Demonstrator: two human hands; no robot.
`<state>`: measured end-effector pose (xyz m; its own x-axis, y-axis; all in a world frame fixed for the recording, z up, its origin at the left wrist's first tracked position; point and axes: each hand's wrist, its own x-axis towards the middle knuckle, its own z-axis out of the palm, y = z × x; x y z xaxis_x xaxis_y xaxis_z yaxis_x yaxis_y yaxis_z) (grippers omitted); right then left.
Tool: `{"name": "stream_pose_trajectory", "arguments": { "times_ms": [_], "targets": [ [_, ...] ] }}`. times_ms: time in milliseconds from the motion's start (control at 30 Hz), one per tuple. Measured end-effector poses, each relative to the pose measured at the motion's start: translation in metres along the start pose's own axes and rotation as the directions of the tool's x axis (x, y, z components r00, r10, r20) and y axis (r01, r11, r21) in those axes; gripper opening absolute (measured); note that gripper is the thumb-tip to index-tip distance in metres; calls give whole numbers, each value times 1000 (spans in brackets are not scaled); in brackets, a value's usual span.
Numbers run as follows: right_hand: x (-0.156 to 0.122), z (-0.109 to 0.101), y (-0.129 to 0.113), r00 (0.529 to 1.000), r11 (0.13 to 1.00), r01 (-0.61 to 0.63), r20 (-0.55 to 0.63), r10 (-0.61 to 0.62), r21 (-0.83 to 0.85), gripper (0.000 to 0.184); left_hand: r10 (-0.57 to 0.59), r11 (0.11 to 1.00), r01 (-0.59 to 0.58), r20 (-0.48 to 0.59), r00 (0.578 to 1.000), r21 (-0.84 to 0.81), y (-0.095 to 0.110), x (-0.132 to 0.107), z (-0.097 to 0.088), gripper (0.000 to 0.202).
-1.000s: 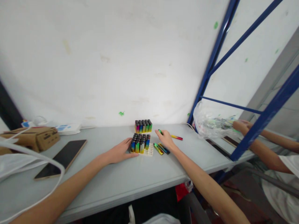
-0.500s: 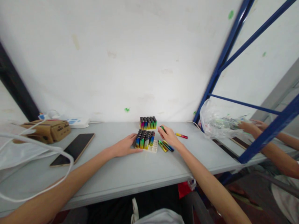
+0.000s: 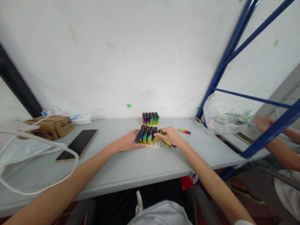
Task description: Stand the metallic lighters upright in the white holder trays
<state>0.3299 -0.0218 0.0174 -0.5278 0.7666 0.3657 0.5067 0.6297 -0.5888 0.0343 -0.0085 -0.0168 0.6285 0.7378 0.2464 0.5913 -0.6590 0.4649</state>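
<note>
Shiny multicoloured lighters (image 3: 145, 137) with black tops stand upright in rows in a white tray (image 3: 156, 144), whose right front holes show bare. My left hand (image 3: 128, 141) grips the tray's left side, thumb along the front and fingers behind. In my right hand (image 3: 170, 135) a yellow-green lighter (image 3: 156, 136) is pinched, tilted over the tray's right side. Close to that hand, a yellow lighter (image 3: 167, 143) and a dark one lie on the table, partly hidden. Farther right lies a red and yellow lighter (image 3: 184, 131).
Behind the tray stands another block of upright lighters (image 3: 150, 119). To the left are a phone (image 3: 78, 144), a cardboard box (image 3: 50, 126) and a white cable (image 3: 70, 151). A blue metal frame (image 3: 217, 75) rises at right, beside plastic bags (image 3: 217, 115) and another person's hands (image 3: 262, 123).
My right hand has moved left and toward me, bringing its lighter from beside the rear block to the tray's right side. My left hand stays at the tray. The view has shifted slightly.
</note>
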Motion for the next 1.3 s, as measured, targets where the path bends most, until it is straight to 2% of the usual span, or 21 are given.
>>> {"name": "stream_pose_trajectory", "arguments": {
  "times_ms": [133, 200, 300, 400, 500, 600, 667, 800, 933, 1000, 1100, 1233, 1300],
  "targets": [
    [0, 10, 5, 997, 1000, 16, 81, -14, -25, 53, 4, 1000, -4, -14, 1000, -3, 1, 0, 1, 77],
    [1, 15, 5, 997, 989, 42, 72, -31, -143, 54, 2, 1000, -2, -13, 1000, 1, 0, -1, 2, 74],
    [3, 21, 1, 999, 928, 40, 19, -36, -371, 59, 8, 1000, -8, -7, 1000, 21, -2, -1, 3, 73],
    [5, 22, -1, 1000, 890, 6, -10, -12, -457, 64, 27, 999, -27, -6, 1000, 26, -3, -1, 3, 71],
    [3, 7, 4, 998, 908, -33, -62, 8, -417, 66, 29, 999, -29, -15, 999, 18, -3, 0, 3, 72],
    [-6, -24, 15, 980, 948, -123, -184, 70, -295, 65, 14, 1000, -13, -24, 1000, 21, -2, 0, 3, 76],
    [-18, -47, 25, 967, 953, -160, -234, 99, -257, 58, 7, 1000, -7, -21, 1000, 26, -2, 0, 2, 76],
    [-53, -75, 42, 982, 937, -185, -96, 163, -297, 35, -2, 1000, 3, -6, 1000, 30, -1, 1, 1, 76],
    [-91, -74, 57, 955, 896, -262, 38, 295, -358, 32, -12, 999, 12, -4, 1000, 35, 0, 1, 0, 80],
    [-103, -71, 62, 950, 883, -276, 33, 312, -381, 30, -13, 999, 12, 9, 1000, 45, 0, 0, 1, 82],
    [-111, -69, 64, 952, 887, -298, -42, 303, -353, 26, -21, 998, 19, 23, 1000, 59, 1, 0, 1, 86],
    [-106, -70, 59, 926, 925, -361, -168, 339, -123, 31, -18, 998, 17, 20, 1000, 58, 1, 0, 0, 84],
    [-99, -69, 55, 913, 943, -327, -238, 332, 63, 40, -9, 999, 9, 10, 1000, 49, 0, 0, 0, 81]
  ]
}}
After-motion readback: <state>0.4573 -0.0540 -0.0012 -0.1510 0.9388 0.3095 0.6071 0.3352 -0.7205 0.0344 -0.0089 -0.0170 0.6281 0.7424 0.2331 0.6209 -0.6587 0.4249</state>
